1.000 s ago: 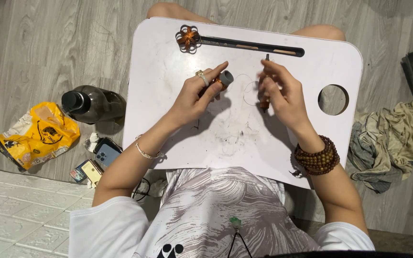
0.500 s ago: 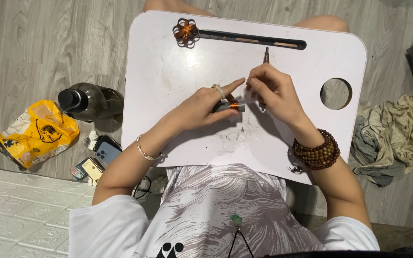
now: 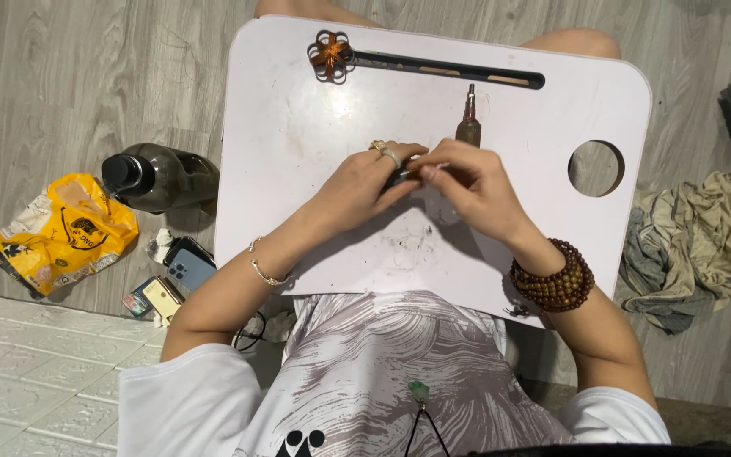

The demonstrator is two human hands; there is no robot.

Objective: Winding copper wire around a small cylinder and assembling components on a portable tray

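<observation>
Since a second ago the two hands have drawn together over the middle of the white lap desk [image 3: 298,110], and the slim metal tool that the right hand held upright earlier now lies pointing toward the far edge, its tip free beyond the knuckles. In the head view, the left hand [image 3: 361,186], wearing a ring and a thin bracelet at the wrist, meets the right hand [image 3: 475,190] fingertip to fingertip; the left fingers are pinched together on a small dark piece [image 3: 399,176] held between both hands, too small and too covered to tell what it is. The right fingers are curled closed around the lower part of the metal tool [image 3: 469,123], whose narrow end sticks out above the hand, and a brown bead bracelet [image 3: 553,278] wraps the right wrist. At the desk's far edge a small flower-shaped wire ornament [image 3: 330,56] in copper colour sits at the left end of a long dark slot [image 3: 450,69], and a round hole [image 3: 596,168] opens near the right side. On the wooden floor to the left lie a dark bottle [image 3: 158,176], a yellow bag [image 3: 61,233] and a phone [image 3: 188,267]; a heap of crumpled cloth [image 3: 695,241] lies to the right.
</observation>
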